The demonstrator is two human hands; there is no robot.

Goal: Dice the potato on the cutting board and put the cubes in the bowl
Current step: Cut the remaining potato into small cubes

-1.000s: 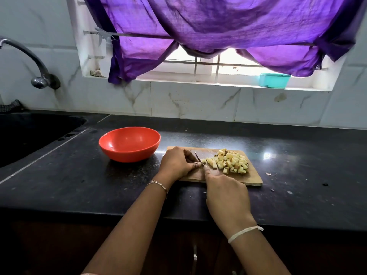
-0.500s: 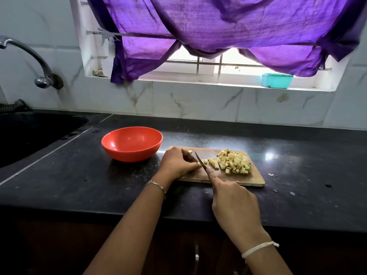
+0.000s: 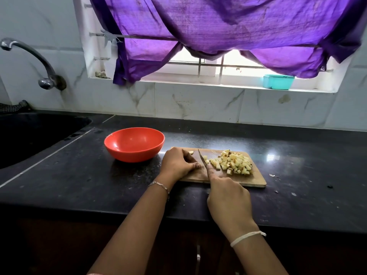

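A wooden cutting board (image 3: 256, 180) lies on the black counter. A heap of pale potato cubes (image 3: 232, 163) covers its right half. My left hand (image 3: 177, 162) sits curled on the board's left end, fingers bent over a small potato piece (image 3: 191, 152) that peeks out beyond them. My right hand (image 3: 228, 199) grips a knife (image 3: 202, 157), forefinger along the blade's spine, the blade raised between my left hand and the cubes. An orange-red bowl (image 3: 135, 144) stands empty just left of the board.
A dark sink (image 3: 29, 135) with a chrome tap (image 3: 39, 62) lies at the far left. Small potato scraps (image 3: 273, 175) dot the counter right of the board. A teal box (image 3: 278, 81) sits on the window sill under a purple curtain (image 3: 218, 26).
The knife blade has lifted and drawn back from the board, tip now pointing up and away. My left hand stays curled on the board's left end.
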